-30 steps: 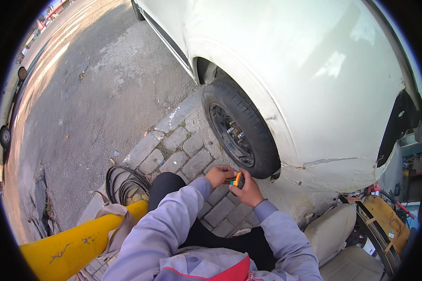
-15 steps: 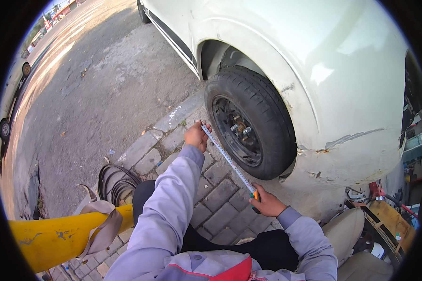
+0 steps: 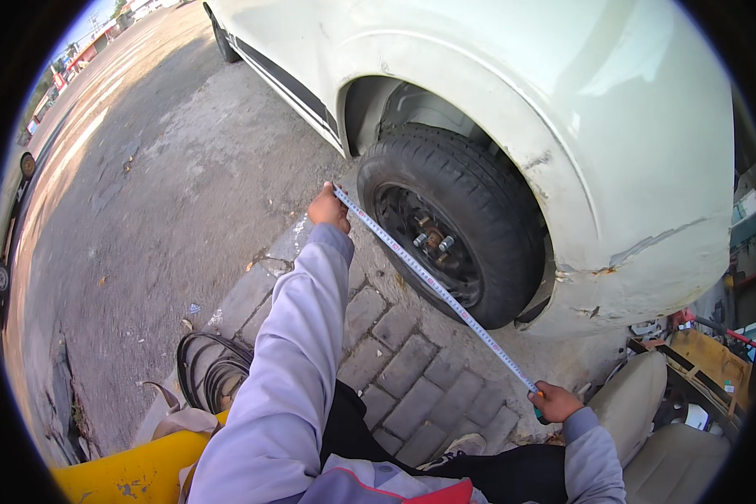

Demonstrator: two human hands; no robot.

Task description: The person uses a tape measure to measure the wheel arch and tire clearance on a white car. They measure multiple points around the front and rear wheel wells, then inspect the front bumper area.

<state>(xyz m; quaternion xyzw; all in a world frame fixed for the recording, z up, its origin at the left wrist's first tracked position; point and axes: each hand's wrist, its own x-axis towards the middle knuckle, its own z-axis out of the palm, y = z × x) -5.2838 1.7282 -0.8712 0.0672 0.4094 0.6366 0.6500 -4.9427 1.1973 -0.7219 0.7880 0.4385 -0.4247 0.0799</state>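
A tape measure [image 3: 433,281] with a pale blade is pulled out slantwise in front of the car wheel. My left hand [image 3: 328,208] pinches the blade's far end, near the tyre's left edge. Its case is mostly hidden inside my right hand [image 3: 557,402], which is closed round it at the lower right. Behind the blade stands the black tyre [image 3: 504,244] on a dark steel rim [image 3: 412,220] with shiny nuts near its hub. The blade crosses over the lower part of the wheel; whether it touches the rubber I cannot tell.
The pale car body [image 3: 630,168] arches over the wheel, its lower panel cracked. Coiled black hose [image 3: 214,365] and a yellow post [image 3: 134,470] lie to my left. A beige seat [image 3: 638,403] and a cardboard piece [image 3: 701,357] are at the right. Paving blocks [image 3: 407,395] cover the ground.
My hands have moved apart, the left up and leftward, the right down and rightward. Much more blade is drawn out of the tape measure. The view has shifted slightly.
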